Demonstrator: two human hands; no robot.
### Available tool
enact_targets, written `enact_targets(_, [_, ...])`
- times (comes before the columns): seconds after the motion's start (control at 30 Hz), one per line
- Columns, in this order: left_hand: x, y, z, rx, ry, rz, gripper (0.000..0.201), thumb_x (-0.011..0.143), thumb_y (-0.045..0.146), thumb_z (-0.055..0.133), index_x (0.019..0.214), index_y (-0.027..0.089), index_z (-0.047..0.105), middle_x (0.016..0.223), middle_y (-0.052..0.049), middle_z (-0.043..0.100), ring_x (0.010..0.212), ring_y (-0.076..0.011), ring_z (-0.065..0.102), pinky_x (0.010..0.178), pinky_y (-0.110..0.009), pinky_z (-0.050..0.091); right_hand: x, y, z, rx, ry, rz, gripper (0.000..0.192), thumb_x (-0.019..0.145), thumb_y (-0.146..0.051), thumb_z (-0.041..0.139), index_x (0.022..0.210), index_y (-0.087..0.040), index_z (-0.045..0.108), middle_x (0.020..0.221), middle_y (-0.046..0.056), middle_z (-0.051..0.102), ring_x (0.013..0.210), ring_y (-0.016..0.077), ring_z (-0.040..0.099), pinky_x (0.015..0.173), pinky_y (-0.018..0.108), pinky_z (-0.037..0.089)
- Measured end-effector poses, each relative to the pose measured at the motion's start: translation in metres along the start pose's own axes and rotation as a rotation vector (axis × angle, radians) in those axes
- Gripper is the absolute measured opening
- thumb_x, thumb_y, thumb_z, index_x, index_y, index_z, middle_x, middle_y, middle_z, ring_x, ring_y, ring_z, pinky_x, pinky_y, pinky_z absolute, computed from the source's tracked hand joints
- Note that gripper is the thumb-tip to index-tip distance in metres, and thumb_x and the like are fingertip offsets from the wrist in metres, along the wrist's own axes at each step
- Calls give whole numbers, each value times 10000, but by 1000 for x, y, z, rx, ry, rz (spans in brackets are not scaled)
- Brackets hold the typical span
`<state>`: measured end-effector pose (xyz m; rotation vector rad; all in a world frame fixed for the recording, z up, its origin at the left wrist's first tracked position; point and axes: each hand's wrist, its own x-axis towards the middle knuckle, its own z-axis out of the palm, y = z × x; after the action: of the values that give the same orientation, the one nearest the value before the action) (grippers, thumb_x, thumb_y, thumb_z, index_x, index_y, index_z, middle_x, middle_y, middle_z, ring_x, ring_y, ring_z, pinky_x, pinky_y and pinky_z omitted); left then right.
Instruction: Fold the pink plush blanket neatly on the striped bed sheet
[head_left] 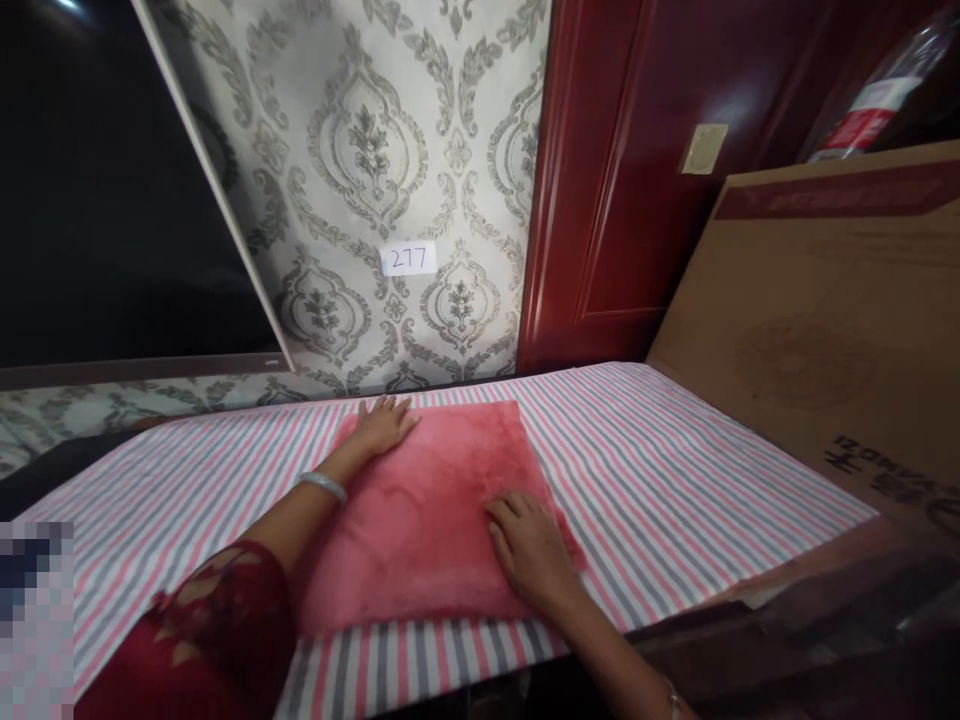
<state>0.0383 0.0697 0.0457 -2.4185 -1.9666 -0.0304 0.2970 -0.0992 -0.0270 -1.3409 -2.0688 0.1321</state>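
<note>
A: Going from the left, what is lying by the wall?

B: A dark screen (112, 190) is leaning there, beside patterned wallpaper carrying a small label (409, 259). Below it a striped cloth (675, 470) is covering the counter.

A: And the hands?

B: The left hand (384, 425) is lying open and flat on the far left corner of the pink cloth (427, 510), a bracelet (322, 486) sitting on its wrist. The right hand (529, 545) is resting open on the near right edge, fingers spread, gripping nothing.

A: So where is the pink cloth sitting?

B: It is lying folded in the middle of the striped cloth, under both palms, its near edge close to the counter's front.

A: What could be going wrong here?

B: I am judging that the plush pile is sliding easily; uneven pressing could be skewing the fold or bunching the striped cloth beneath.

A: Further right?

B: A red door (600, 180), then a cardboard box (825, 330) leaning beside the counter.
</note>
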Motion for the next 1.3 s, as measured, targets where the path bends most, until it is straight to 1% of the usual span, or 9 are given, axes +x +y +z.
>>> enact_targets(0.13, [-47,18,5,-32,-9,306,661,996,564,318,1569,234,295,1661,-116,194,1543,-289,126,1222,-599,50,24,-1,-16,24,-18,-9,390,965,-218,467,1323,-170,614,1202,119,684,1108,260,619,984,420,491])
enact_targets(0.27, [-75,29,26,-82,-8,427,668,991,598,326,1567,263,292,1651,-96,240,1536,-306,159,1204,-646,108,35,-3,-7,-133,-128,-13,582,962,-430,525,1504,-226,464,1557,117,443,1451,356,344,1166,571,287])
enact_targets(0.4, [-76,18,41,-84,74,350,649,994,585,331,1564,276,305,1650,-88,254,1528,-310,191,1204,-626,146,25,2,10,-229,-244,40,614,968,-534,491,1537,-320,402,1649,40,273,1527,353,161,1198,617,169])
enact_targets(0.63, [-72,-37,34,-74,13,20,626,997,519,311,1559,244,329,1654,-87,223,1535,-322,157,1197,-644,125,20,5,12,-254,-245,55,600,987,-553,429,1547,-347,372,1655,12,259,1535,326,142,1211,601,146])
enact_targets(0.73, [-82,-67,33,-150,2,-172,630,1001,487,265,1566,214,308,1650,-102,241,1528,-312,192,1187,-626,206,21,4,10,-257,-252,63,604,987,-557,433,1546,-334,379,1654,18,262,1534,326,145,1212,590,157])
enact_targets(0.83, [-104,-78,31,-155,65,-282,641,1002,464,261,1543,131,347,1628,-162,291,1518,-309,228,1188,-570,253,22,5,8,-243,-254,62,605,989,-552,434,1546,-320,383,1655,31,260,1534,325,144,1211,586,162])
enact_targets(0.97, [-148,-52,26,-94,205,-41,639,998,492,310,1536,152,365,1629,-155,292,1522,-314,214,1217,-578,163,22,3,3,-198,-259,48,613,990,-540,444,1548,-293,384,1647,58,280,1530,344,151,1202,613,156])
enact_targets(1.1, [-182,-24,37,-92,198,253,660,982,571,375,1567,275,302,1650,-92,264,1531,-306,184,1228,-591,77,11,-2,3,-148,-219,-17,618,980,-529,478,1549,-310,378,1640,67,297,1527,351,164,1195,641,135])
enact_targets(1.3, [-186,-30,73,-122,201,216,626,998,561,341,1553,273,333,1647,-84,276,1531,-295,187,1225,-589,109,-6,3,11,-135,-230,-40,630,954,-519,537,1535,-317,403,1634,46,315,1524,349,175,1199,622,162])
